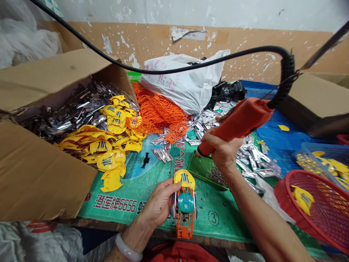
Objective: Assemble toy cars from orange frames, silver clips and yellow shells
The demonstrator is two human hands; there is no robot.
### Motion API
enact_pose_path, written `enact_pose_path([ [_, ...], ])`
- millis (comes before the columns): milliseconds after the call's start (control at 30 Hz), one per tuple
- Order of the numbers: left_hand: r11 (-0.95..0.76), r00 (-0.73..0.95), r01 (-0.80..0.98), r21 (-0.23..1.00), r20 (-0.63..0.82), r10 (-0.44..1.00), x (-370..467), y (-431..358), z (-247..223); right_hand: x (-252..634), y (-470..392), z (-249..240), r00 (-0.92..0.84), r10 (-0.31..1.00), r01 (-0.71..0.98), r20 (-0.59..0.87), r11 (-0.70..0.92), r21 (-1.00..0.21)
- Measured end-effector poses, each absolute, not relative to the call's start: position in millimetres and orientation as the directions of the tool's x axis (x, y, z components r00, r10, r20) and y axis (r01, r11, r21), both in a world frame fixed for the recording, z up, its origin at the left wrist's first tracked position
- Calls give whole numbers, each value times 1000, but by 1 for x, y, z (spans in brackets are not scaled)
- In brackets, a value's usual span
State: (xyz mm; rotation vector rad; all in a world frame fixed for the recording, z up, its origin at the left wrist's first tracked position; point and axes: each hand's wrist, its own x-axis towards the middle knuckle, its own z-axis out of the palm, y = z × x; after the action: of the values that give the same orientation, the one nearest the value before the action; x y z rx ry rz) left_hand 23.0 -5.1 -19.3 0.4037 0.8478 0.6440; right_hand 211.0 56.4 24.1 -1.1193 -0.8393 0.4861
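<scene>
My left hand (160,203) grips a toy car body (185,203) near the table's front edge. The body has a yellow front piece, an orange frame, a green middle and silver side strips. My right hand (225,149) is wrapped round an orange electric screwdriver (237,123), its cable rising from the upper end. The tool's lower end points down at a green basket (201,165) with small screws (218,176) in it. The tip of the tool is hard to make out against the basket.
Left, a cardboard box (49,80) holds dark shiny parts beside yellow pieces (109,145). Behind lie orange frames (158,109), a white bag (185,80) and silver strips (253,156). A red basket (289,182) stands right. A black cable (163,71) loops overhead.
</scene>
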Motion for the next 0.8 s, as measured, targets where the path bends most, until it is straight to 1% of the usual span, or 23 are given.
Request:
enact_pose_path([
  [233, 742, 487, -355, 568, -565, 666, 23, -5, -19, 210, 56, 24, 609, 718, 82, 337, 366, -927],
  [367, 722, 473, -372, 583, -551, 688, 24, -5, -19, 208, 55, 24, 602, 719, 110, 346, 355, -928],
  [500, 710, 460, -383, 592, -544, 702, 25, -7, -17, 206, 55, 25, 608, 699, 137, 377, 375, -917],
  [800, 684, 414, -417, 599, -545, 729, 23, -8, -18, 204, 54, 26, 614, 682, 123, 398, 416, -901],
])
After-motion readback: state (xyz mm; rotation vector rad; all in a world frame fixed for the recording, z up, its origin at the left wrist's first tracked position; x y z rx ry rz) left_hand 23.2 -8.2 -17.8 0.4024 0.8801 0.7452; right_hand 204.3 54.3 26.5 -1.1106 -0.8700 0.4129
